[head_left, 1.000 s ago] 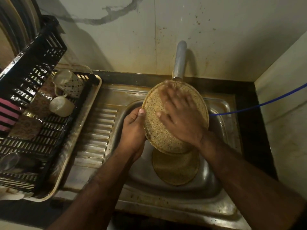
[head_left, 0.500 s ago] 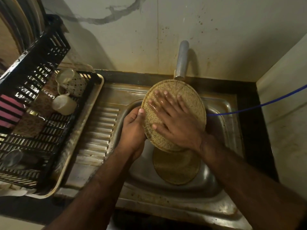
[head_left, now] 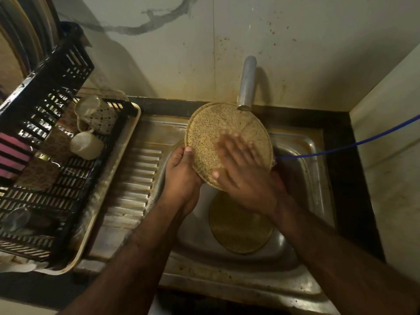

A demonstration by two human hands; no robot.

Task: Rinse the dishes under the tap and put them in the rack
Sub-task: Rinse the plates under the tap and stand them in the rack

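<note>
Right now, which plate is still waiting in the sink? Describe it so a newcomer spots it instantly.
Start at the steel sink under the tap. Flat on the basin floor, below both hands, lies a round speckled tan plate. Unlike the matching held plate, tilted under the tap with the left hand gripping its rim and the right hand on its face, nobody touches it.

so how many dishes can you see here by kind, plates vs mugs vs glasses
Speckled plates: 2, one held under the tap and one lying in the sink basin
Mugs: 2, a patterned mug and a plain mug, both in the black rack
Clear glasses: 1, lying in the rack
Total: 5
</note>
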